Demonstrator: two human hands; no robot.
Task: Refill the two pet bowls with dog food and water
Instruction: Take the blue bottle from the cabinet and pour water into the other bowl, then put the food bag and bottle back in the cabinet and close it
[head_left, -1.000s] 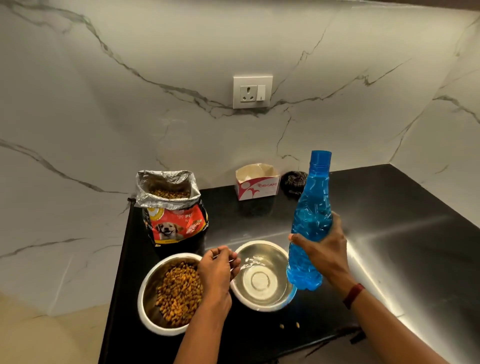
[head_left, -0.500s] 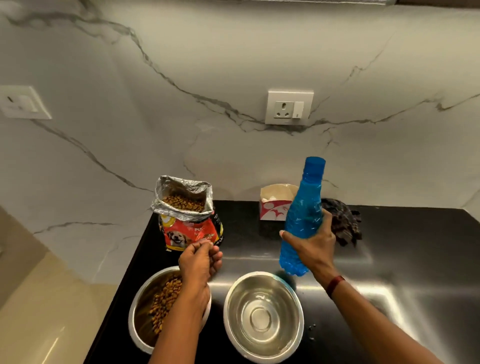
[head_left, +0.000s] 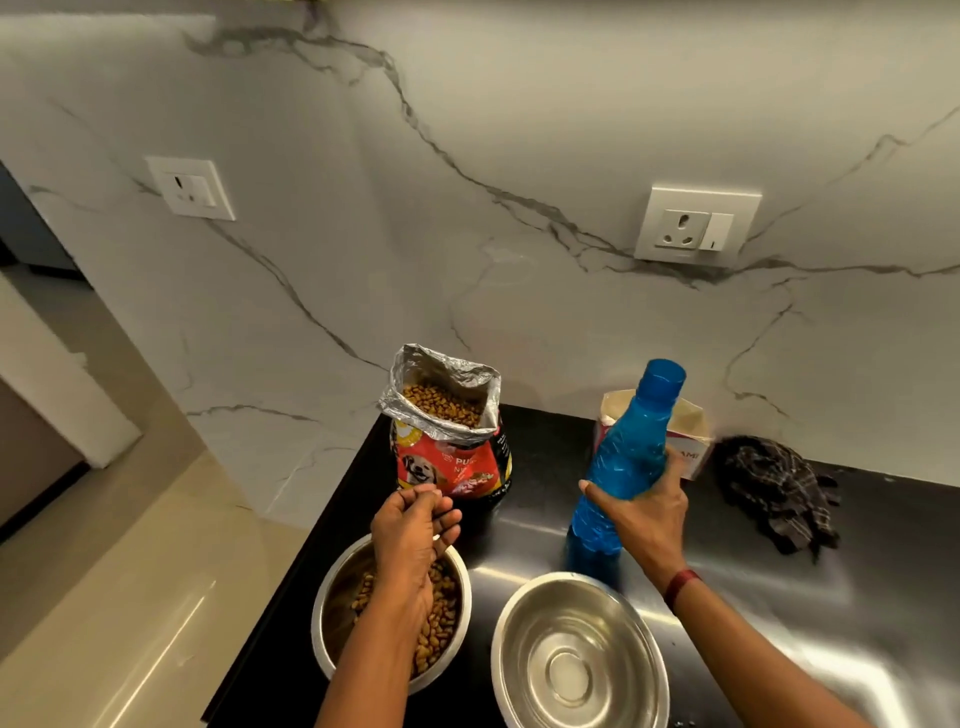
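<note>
Your right hand (head_left: 644, 514) grasps the blue bottle (head_left: 631, 457); your left hand (head_left: 415, 525) hangs curled above the kibble bowl (head_left: 337, 597); whether it holds anything, cannot tell.

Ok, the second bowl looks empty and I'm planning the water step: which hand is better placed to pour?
Right. The right hand grips the blue bottle just behind the empty bowl, while the left hand hangs over the kibble bowl with fingers curled. The bottle's cap is on.

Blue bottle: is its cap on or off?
On. The blue cap covers the neck of the blue bottle, gripped by the right hand.
</note>
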